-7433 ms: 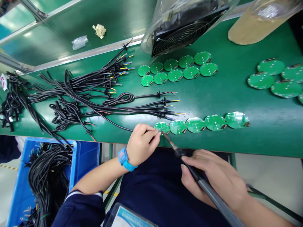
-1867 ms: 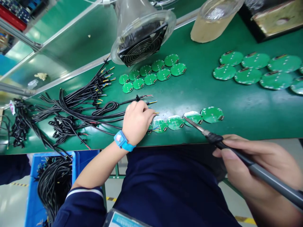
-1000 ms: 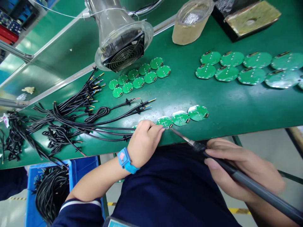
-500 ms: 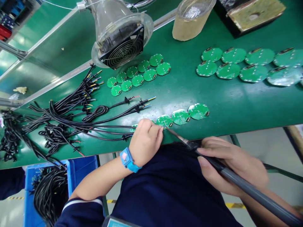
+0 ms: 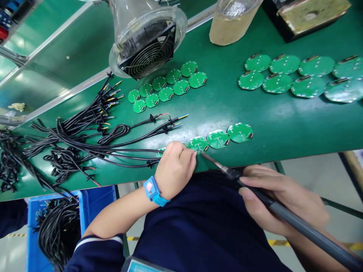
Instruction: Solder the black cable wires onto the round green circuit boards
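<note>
My right hand (image 5: 283, 198) wraps around a soldering iron (image 5: 300, 219). The iron's tip meets the near edge of a round green circuit board (image 5: 198, 143) in the front row. Just left of the tip, my left hand (image 5: 177, 166) pinches at that same edge with its fingers closed. Black cables (image 5: 136, 150) run from the left into and under this hand, so it appears to hold a cable's wire end; the fingertips hide the wire itself. Two more boards lie to the right, the nearer being a circuit board (image 5: 218, 139). Another is partly covered by my left hand.
A fan in a clear hood (image 5: 150, 56) hangs over two rows of boards (image 5: 172, 87). More boards (image 5: 307, 87) lie at the right. Behind them stand a tan container (image 5: 228, 28) and a sponge tray (image 5: 314, 19). Bundled cables (image 5: 82, 113) cover the left; a blue bin (image 5: 31, 234) holds more below.
The view has shifted slightly. Both hands keep nearly the same pose, with the iron's tip still at the board's edge beside my left fingertips.
</note>
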A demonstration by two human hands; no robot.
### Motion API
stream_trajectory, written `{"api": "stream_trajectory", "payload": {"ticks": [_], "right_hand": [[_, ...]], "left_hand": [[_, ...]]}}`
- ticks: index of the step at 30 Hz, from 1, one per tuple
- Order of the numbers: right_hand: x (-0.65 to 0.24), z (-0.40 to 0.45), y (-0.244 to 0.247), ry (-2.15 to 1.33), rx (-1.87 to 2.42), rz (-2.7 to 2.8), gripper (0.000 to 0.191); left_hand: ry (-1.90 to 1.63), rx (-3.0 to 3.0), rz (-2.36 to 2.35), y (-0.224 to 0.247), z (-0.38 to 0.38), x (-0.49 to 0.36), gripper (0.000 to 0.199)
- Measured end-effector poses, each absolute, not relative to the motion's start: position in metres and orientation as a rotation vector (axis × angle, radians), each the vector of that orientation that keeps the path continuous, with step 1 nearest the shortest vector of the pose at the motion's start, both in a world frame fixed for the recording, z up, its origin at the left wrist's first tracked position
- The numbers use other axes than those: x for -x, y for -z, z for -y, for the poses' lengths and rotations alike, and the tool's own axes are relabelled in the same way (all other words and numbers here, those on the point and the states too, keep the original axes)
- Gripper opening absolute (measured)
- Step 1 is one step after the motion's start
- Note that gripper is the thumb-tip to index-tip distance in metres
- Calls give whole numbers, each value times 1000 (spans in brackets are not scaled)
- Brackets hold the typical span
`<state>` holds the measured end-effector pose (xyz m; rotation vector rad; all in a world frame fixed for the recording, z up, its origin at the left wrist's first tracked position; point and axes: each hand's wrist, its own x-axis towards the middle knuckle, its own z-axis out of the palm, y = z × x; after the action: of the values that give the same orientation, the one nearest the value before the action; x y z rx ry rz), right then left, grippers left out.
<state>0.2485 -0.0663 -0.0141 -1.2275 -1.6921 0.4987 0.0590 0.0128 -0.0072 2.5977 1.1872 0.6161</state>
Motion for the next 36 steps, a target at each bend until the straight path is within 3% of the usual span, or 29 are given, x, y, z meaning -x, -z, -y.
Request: {"api": "stream_trajectory", "payload": {"ticks": [13, 20, 27, 36], "right_hand": [[-244, 59, 11, -408, 1222, 1691, 25], [-240, 58, 13, -479, 1278, 1784, 12], [-248, 63, 21, -502, 1201, 1685, 30], [-242, 54, 14, -447, 1256, 1635, 26]], "left_hand": [[-658, -2659, -1291, 13, -13, -64, 19], [-661, -2704, -1349, 15, -13, -69, 22], [-650, -2714, -1374, 16, -12, -72, 22], [-385, -2586, -1394, 3, -14, -70, 17]]}}
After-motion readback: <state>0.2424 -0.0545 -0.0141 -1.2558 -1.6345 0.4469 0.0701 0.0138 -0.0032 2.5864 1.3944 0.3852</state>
